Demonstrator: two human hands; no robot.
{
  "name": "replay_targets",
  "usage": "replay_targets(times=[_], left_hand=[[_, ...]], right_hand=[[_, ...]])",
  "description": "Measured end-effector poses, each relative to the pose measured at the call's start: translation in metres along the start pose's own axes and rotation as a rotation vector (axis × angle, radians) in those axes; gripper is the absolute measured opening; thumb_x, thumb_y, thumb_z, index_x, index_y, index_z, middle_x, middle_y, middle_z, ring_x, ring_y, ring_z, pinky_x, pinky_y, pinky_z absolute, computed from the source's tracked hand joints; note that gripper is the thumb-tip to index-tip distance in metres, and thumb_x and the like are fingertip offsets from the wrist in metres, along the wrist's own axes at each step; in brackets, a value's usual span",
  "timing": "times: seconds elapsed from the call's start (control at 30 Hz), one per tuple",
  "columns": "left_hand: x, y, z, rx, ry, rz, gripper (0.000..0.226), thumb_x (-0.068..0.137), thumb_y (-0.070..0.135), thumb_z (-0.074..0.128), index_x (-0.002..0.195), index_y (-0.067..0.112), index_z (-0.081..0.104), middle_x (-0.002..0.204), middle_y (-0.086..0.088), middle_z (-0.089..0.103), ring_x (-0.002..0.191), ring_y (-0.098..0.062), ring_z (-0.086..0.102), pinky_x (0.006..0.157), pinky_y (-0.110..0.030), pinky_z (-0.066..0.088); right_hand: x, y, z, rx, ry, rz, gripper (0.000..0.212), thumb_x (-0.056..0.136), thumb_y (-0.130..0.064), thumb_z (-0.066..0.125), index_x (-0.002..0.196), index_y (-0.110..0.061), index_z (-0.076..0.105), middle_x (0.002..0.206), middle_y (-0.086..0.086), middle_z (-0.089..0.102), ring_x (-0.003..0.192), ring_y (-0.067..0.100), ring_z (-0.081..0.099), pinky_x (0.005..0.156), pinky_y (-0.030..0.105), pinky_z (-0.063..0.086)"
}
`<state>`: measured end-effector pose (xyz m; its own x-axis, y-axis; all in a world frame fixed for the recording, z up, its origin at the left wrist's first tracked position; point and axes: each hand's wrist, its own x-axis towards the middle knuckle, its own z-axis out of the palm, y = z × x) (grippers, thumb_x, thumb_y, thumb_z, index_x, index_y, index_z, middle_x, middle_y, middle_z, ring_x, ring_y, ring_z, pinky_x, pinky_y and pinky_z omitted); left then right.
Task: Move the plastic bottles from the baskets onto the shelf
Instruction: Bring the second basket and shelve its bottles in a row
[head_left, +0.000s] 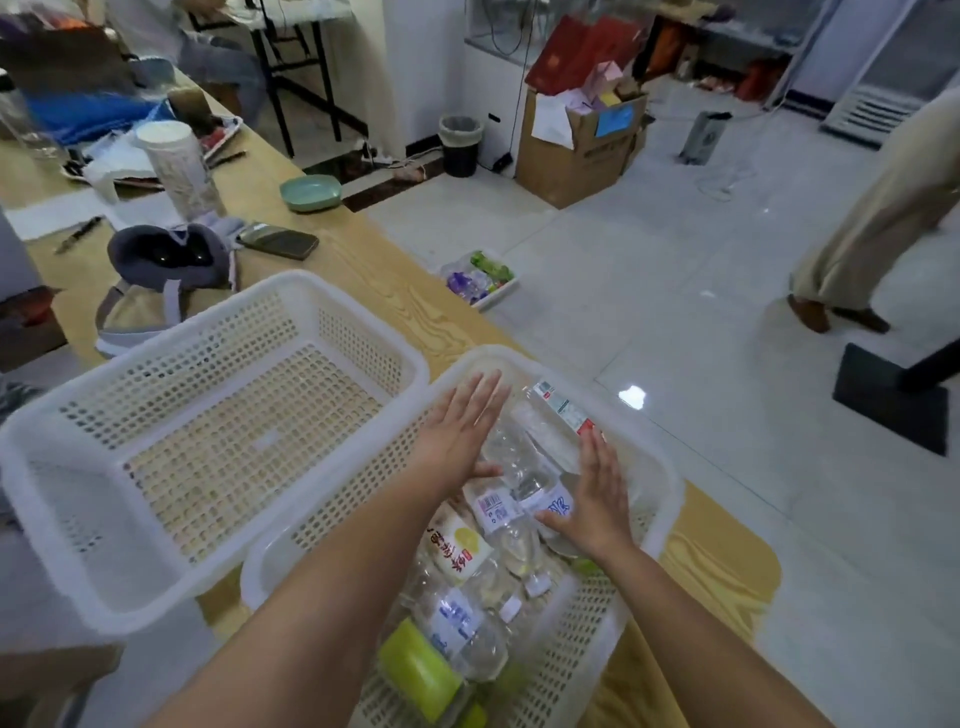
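Lying between left grip (460, 434) and right grip (597, 501): bottles (517, 460).

White perforated plastic basket (519, 358), clear glossy plastic bottles (511, 457), wood-grain table (363, 260), glossy floor tiles (675, 270).

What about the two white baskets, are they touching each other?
Touching. In the head view the empty basket rests its right rim against the bottle basket, with no gap.

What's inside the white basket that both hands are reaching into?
Clear plastic bottles lie piled on their sides in the basket, including a green-labelled bottle. The left hand and right hand cover some; lower layers are hidden.
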<state>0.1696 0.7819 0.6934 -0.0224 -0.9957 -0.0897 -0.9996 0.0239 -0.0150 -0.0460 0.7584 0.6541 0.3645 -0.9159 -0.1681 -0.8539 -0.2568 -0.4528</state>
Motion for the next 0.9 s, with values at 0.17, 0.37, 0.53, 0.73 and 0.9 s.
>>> replay_targets(times=[0.17, 0.37, 0.53, 0.73, 0.9], left_hand=[[0.047, 0.034, -0.013, -0.043, -0.015, 0.19, 0.088, 0.095, 0.048, 0.047, 0.152, 0.018, -0.012, 0.162, 0.0, -0.008, 0.149, -0.021, -0.008, 0.12, -0.035, 0.004], [0.063, 0.046, -0.025, 0.009, -0.024, 0.152, 0.074, 0.086, 0.02, 0.067, 0.146, 0.013, 0.024, 0.152, -0.005, 0.019, 0.139, -0.03, 0.018, 0.106, -0.035, 0.027], [0.063, 0.044, -0.028, 0.035, -0.015, 0.122, 0.071, 0.082, 0.02, 0.071, 0.139, 0.013, 0.03, 0.144, -0.005, 0.03, 0.132, -0.028, 0.027, 0.102, -0.033, 0.029], [0.05, 0.041, -0.031, -0.001, -0.017, 0.091, 0.076, 0.079, 0.029, 0.076, 0.137, 0.012, 0.029, 0.135, -0.003, 0.042, 0.127, -0.024, 0.035, 0.102, -0.031, 0.03], [0.031, 0.034, -0.035, 0.052, -0.033, 0.066, 0.072, 0.085, 0.038, 0.068, 0.141, 0.011, 0.03, 0.142, -0.004, 0.032, 0.135, -0.027, 0.024, 0.106, -0.035, 0.027]], right_hand=[[0.001, 0.003, 0.004, -0.016, 0.02, -0.017, 0.13, 0.065, -0.053, 0.078, 0.149, -0.025, -0.017, 0.157, -0.009, -0.022, 0.144, 0.014, -0.021, 0.117, 0.038, -0.006], [-0.001, 0.004, 0.005, -0.088, 0.025, -0.056, 0.127, 0.068, -0.056, 0.074, 0.147, -0.026, -0.021, 0.152, -0.013, -0.029, 0.141, 0.012, -0.026, 0.114, 0.033, -0.012], [-0.014, 0.0, 0.013, -0.179, 0.075, -0.054, 0.121, 0.07, -0.062, 0.064, 0.149, -0.025, -0.02, 0.157, -0.007, -0.021, 0.145, 0.021, -0.017, 0.118, 0.039, -0.002], [-0.023, -0.003, 0.019, -0.205, 0.082, -0.083, 0.123, 0.072, -0.061, 0.066, 0.146, -0.027, -0.026, 0.157, -0.006, -0.023, 0.145, 0.023, -0.019, 0.117, 0.038, 0.005], [-0.03, -0.007, 0.017, -0.141, 0.059, -0.095, 0.122, 0.08, -0.045, 0.07, 0.14, -0.036, -0.035, 0.153, -0.014, -0.033, 0.146, 0.018, -0.016, 0.119, 0.037, 0.019]])
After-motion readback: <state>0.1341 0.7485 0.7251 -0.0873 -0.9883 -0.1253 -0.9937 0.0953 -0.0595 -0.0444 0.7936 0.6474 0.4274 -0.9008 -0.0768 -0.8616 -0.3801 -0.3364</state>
